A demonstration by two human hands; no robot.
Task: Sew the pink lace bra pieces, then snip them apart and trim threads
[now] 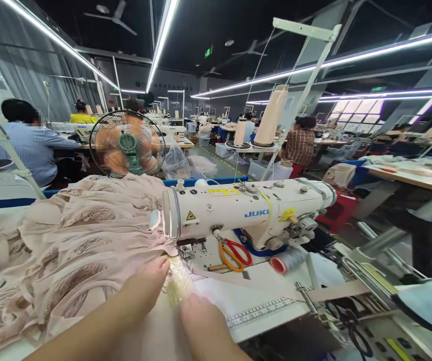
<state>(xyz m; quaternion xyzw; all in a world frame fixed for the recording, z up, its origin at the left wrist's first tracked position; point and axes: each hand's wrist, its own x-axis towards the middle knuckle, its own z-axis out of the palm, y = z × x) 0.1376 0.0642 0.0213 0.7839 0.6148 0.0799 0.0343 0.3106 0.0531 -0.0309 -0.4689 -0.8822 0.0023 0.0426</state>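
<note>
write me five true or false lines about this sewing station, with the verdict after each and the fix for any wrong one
1. A heap of beige lace-patterned fabric lies left of the white JUKI sewing machine in the picture. True.
2. The right hand holds the red and orange loop-handled scissors. False: they lie under the machine's arm, and that hand is at the blurred pale yellow, glossy material.
3. The round black-caged fan with a green hub stands beyond the fabric heap. True.
4. The tall beige cone of thread stands on the floor. False: it stands on a raised thread stand behind the machine.
5. The left hand is bare. True.
</note>
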